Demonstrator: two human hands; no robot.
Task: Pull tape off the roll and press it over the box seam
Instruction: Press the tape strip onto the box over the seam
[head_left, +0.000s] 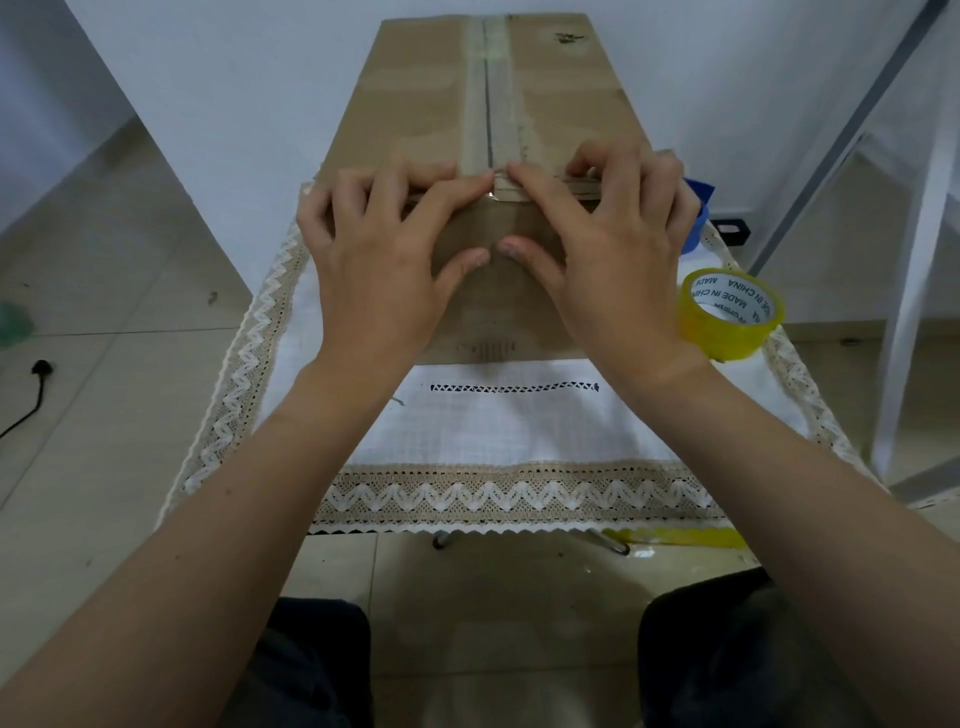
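A brown cardboard box (415, 104) stands on a small table, its top seam (488, 104) covered by a strip of clear tape running toward me. Both hands rest on the box's near top edge. My left hand (384, 249) and my right hand (608, 244) lie flat with fingers spread, index fingertips meeting at the tape end on the edge and thumbs pressed together on the front face. Neither hand holds anything. The yellow tape roll (730, 314) stands on its side on the table, to the right of my right hand.
A white cloth with a lace zigzag border (498, 436) covers the table. A blue object (698, 208) sits behind my right hand. A yellowish tape strip (675, 538) hangs at the table's front right edge. A black cable (31, 395) lies on the floor at left.
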